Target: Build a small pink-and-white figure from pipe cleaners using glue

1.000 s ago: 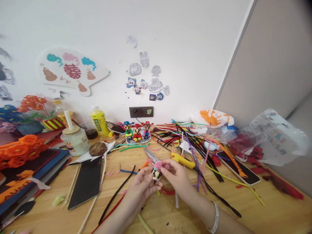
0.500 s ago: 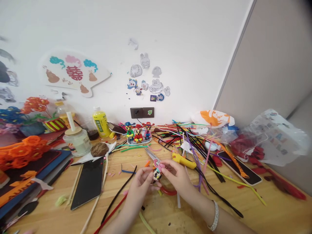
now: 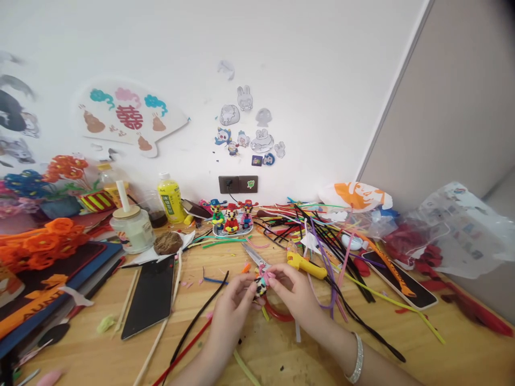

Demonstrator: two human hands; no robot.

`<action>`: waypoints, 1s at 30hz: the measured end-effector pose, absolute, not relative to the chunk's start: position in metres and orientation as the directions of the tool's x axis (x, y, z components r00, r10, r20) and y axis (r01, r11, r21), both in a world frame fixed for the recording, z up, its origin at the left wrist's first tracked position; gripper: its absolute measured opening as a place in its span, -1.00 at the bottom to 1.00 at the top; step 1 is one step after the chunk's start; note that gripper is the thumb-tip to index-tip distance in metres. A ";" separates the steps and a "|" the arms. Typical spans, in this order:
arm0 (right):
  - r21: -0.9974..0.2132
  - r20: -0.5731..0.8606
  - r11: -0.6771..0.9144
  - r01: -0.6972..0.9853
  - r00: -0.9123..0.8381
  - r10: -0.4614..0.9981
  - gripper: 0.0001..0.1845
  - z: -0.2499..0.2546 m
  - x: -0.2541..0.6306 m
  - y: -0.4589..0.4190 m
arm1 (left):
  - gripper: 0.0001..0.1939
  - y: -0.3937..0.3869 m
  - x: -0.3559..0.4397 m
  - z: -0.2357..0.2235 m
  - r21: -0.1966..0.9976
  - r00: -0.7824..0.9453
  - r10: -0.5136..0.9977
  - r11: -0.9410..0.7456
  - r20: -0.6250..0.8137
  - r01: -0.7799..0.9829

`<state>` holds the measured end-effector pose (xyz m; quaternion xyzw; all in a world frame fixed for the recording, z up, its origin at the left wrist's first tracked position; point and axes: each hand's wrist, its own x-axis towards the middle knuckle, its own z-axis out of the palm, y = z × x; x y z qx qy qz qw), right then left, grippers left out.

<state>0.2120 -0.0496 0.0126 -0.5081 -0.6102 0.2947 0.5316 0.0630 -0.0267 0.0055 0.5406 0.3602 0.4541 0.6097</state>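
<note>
Pink-and-black figurine (image 3: pixel 261 288): 1 | left fingers (image 3: pixel 246 300), right fingers (image 3: pixel 278 284): clamped on it | farther figurines (image 3: pixel 231 219): 3 | scissors (image 3: pixel 254 254): 1

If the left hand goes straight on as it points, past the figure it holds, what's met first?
Probably the scissors on the table, just beyond the figure; but how high the left hand is raised is unclear, so it may pass over them.
</note>
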 end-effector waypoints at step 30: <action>-0.873 0.405 0.367 0.322 0.059 0.912 -0.86 0.015 0.209 -0.053 | -0.81 -0.033 0.062 0.018 0.984 0.247 0.953 -0.181 0.174 0.007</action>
